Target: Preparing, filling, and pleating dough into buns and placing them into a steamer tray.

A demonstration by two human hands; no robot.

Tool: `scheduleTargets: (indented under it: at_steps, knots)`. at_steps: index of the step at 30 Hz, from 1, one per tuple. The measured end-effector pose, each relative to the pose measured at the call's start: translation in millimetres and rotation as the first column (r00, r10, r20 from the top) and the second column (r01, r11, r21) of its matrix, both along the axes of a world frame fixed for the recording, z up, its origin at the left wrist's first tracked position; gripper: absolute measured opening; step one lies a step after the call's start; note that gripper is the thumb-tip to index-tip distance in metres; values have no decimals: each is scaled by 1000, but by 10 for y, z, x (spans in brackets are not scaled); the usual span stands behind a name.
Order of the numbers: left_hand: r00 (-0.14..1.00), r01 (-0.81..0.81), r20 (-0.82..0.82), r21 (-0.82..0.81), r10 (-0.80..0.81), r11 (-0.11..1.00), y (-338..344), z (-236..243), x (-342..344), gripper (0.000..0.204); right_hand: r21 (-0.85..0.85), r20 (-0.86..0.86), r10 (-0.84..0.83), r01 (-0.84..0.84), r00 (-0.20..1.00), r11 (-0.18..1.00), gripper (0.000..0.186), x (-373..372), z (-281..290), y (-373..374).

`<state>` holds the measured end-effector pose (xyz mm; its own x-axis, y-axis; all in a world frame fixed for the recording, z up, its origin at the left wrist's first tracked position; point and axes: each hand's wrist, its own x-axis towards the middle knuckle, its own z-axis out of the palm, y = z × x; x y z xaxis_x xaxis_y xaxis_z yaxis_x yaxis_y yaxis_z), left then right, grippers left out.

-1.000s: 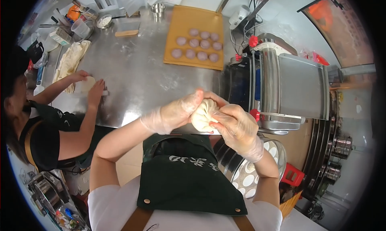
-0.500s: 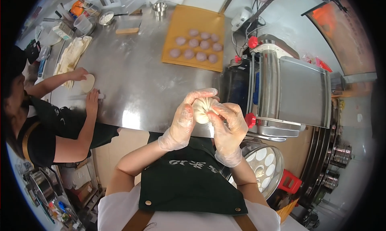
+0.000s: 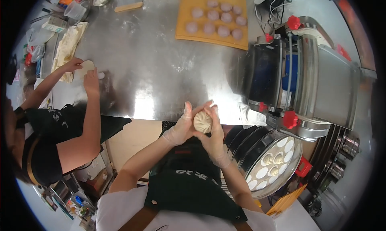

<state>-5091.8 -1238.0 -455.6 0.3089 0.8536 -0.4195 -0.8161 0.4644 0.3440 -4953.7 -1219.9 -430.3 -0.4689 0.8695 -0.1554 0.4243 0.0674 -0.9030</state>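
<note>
A pleated white bun [image 3: 202, 122] is held between my two hands, just off the near edge of the steel table. My left hand [image 3: 181, 128], in a clear plastic glove, cups its left side with the thumb raised. Around the right side curl the gloved fingers of my right hand [image 3: 214, 140]. The pleats face up and gather at the middle of the top; its underside is hidden.
Right of me stands a stack of round steamers [image 3: 251, 144]; its top tray has white paper discs and 3 pleated buns. Beyond it is a roller machine [image 3: 307, 78]. Purplish dough balls [image 3: 213, 15] lie on a yellow board [image 3: 187, 14]. At left, a co-worker's hands [image 3: 91, 80] handle a dough wrapper [image 3: 87, 65].
My right fingers have left the pleated top and now wrap the bun's side. Both hands have lowered toward me. The view has shifted right and nearer, showing more of the steamer.
</note>
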Motion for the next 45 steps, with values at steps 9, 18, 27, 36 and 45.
scheduleTargets:
  at_steps: [9,18,27,36,45]
  knots:
    - [631,-33,-723,339,283,940,355,-1235,-107,96,-68,-240,-215,204,947,977,95,-147,-1778,249]
    - [697,-277,-561,364,447,889,369,-1733,328,106,-145,-363,-385,357,848,923,99,-191,-2022,461]
    - [719,-545,-349,252,601,799,475,-1707,401,113,-202,-389,-429,379,815,903,107,-241,-2057,544]
    - [643,-313,-576,404,505,860,411,-1837,450,106,-204,-379,-383,327,843,923,100,-341,-1951,605]
    - [612,-283,-672,305,417,909,450,-1888,404,113,-267,-418,-505,429,755,863,100,-324,-2023,611]
